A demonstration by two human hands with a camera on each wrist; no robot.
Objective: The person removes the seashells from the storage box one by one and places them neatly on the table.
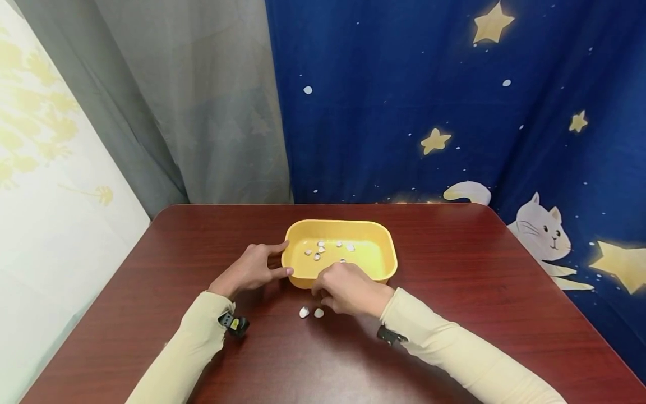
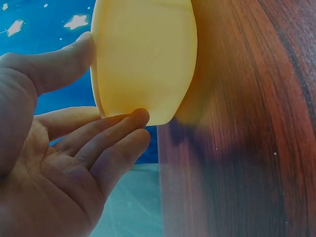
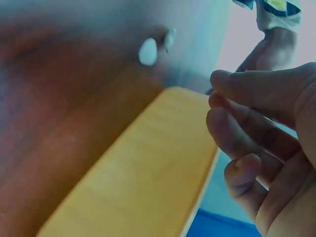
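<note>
A yellow plastic tub [image 1: 391, 264] stands on the table, with several small white shell-like pieces [image 1: 350, 247] on its floor. My left hand [image 1: 252, 269] holds the tub's left end, thumb at the rim and fingers against the outer wall. In the left wrist view the left hand [image 2: 74, 143] shows its thumb and fingers spread around that end. My right hand [image 1: 348, 288] is at the front rim, fingers bent. The right wrist view shows the right thumb [image 3: 256, 91] meeting the index fingertip; I cannot tell whether a piece is between them. Two white pieces [image 1: 319, 313] lie on the table before the tub.
The dark red wooden table [image 1: 479, 325] has its far edge just behind the tub. A grey curtain [image 1: 202, 112] and a blue star-patterned curtain [image 1: 378, 112] hang behind it. Both wrists carry dark straps [image 1: 391, 335] over light sleeves.
</note>
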